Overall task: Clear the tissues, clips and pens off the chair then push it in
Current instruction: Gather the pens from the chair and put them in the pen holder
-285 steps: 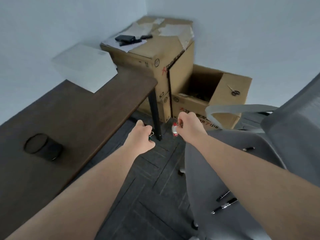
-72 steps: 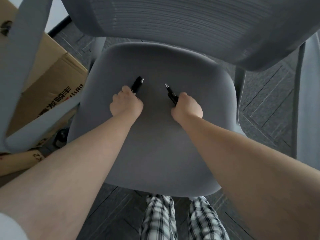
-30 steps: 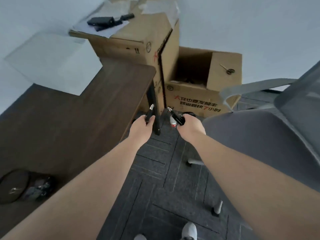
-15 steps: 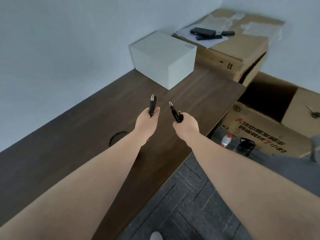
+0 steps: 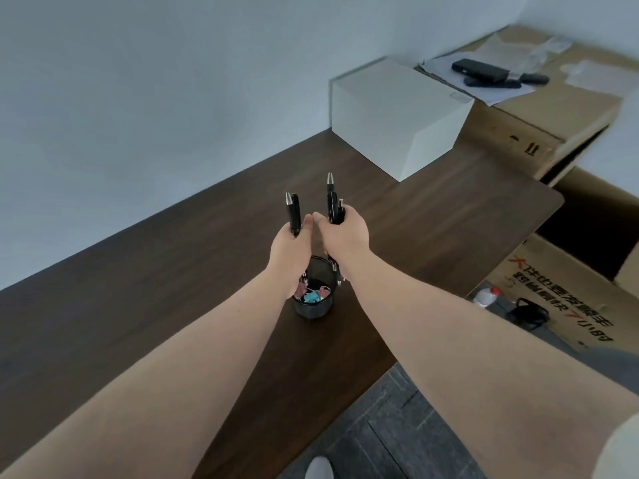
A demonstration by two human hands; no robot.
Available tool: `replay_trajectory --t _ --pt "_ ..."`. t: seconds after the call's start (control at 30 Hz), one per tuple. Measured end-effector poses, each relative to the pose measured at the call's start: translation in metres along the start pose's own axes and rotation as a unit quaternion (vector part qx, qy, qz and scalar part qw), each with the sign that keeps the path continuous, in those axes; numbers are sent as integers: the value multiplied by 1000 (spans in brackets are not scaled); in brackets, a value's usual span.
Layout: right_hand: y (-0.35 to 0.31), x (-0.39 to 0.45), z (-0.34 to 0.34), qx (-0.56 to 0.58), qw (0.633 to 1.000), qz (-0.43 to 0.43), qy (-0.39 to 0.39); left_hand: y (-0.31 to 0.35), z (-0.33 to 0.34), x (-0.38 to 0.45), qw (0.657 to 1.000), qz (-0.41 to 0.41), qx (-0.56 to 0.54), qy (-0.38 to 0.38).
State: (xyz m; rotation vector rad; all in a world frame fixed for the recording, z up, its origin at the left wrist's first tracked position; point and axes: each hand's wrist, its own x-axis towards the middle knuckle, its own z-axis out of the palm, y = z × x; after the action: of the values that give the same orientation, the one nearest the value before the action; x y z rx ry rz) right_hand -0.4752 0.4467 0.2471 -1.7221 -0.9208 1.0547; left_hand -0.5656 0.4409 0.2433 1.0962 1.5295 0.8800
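My left hand (image 5: 289,252) grips a black pen (image 5: 293,211) upright, its silver tip up. My right hand (image 5: 342,233) grips black pens (image 5: 333,198), also upright; at least two ends show above the fist. Both hands hover just above a black mesh cup (image 5: 314,294) that stands on the dark wooden desk (image 5: 173,271). Several coloured binder clips (image 5: 313,294), pink and blue, lie in the cup. The pens' lower ends reach down at the cup's rim. The chair is out of view.
A white box (image 5: 397,115) sits at the desk's far end. Cardboard boxes (image 5: 539,122) stand to the right, one with papers and black devices on top, one open (image 5: 587,271). A small bottle (image 5: 484,296) and a black object are on the grey carpet.
The view has swung from the chair to the desk. Both hands have carried the pens over the desk and now hold them above the mesh cup.
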Motion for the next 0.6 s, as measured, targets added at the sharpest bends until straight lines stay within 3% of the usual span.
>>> replay_trajectory --t 0.2,0.6 --pt "-9 9 7 6 999 -7 36 -12 -2 4 1000 -23 13 6" --pt "1 -2 33 10 1000 9 -7 -14 -15 9 1000 -2 4 22"
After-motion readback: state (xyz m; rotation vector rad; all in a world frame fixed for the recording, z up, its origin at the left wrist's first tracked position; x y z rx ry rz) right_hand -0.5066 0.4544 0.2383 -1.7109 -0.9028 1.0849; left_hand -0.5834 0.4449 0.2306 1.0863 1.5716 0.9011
